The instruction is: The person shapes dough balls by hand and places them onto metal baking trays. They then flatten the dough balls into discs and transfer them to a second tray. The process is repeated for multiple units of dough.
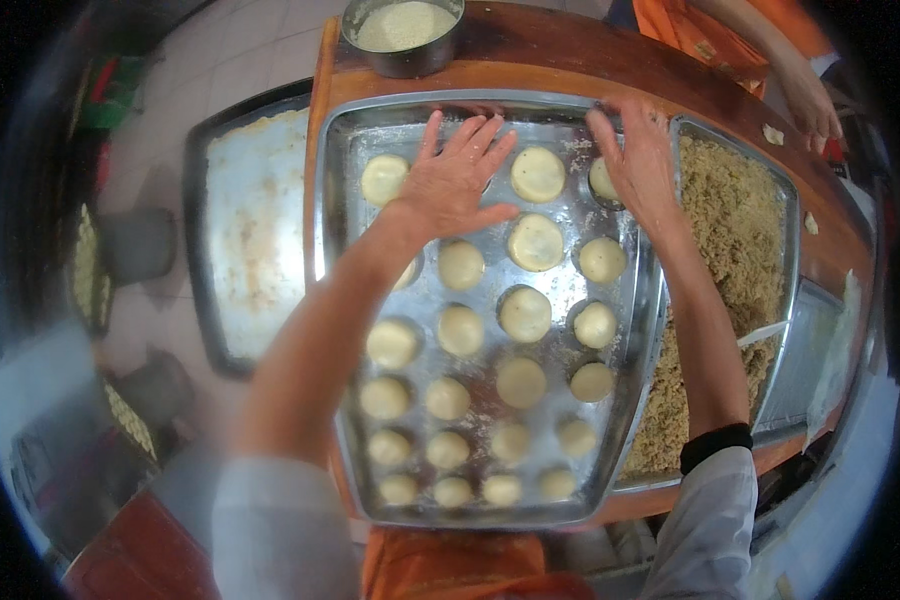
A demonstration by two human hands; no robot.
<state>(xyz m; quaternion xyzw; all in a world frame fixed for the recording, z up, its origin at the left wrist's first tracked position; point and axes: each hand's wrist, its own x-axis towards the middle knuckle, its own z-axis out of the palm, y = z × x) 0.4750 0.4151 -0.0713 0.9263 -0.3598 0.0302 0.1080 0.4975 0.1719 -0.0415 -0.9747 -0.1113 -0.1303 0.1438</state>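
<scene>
A metal baking tray (487, 420) holds rows of round, pale dough pieces; some near the far end, like this dough round (538, 175), look flattened, while those near me look domed. My left hand (457, 176) lies palm down with fingers spread over the far left part of the tray, covering a dough piece there. At the far right corner my right hand (634, 161) is slightly blurred, its fingers apart, beside a partly hidden dough round (604, 180). Neither hand grips anything.
A tray of crumbly filling (735, 217) with a pale utensil (763, 332) stands at the right. A metal bowl of pale granules (405, 26) sits on the wooden table (540, 37) at the far left. Another tray (255, 232) is at the left. A co-worker's hand (810, 109) shows at the upper right.
</scene>
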